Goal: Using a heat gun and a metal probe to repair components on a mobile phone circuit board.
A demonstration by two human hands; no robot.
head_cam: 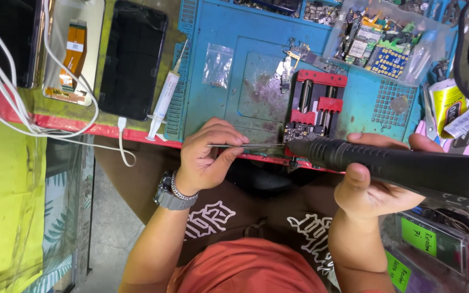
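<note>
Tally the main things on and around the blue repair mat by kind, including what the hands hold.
Tweezers, in the left hand: 1
Black hot-air handpiece, in the right hand: 1
Red board clamp: 1
Circuit board in clamp: 1
Syringe: 1
Phones and screens, upper left: 3
Clear parts tray: 1
Small clear bag: 1
Total: 10

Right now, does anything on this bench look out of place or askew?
The syringe lies slanted across the blue mat's left edge, half on, half off. A white cable dangles over the bench front. Nothing looks spilled.
</note>
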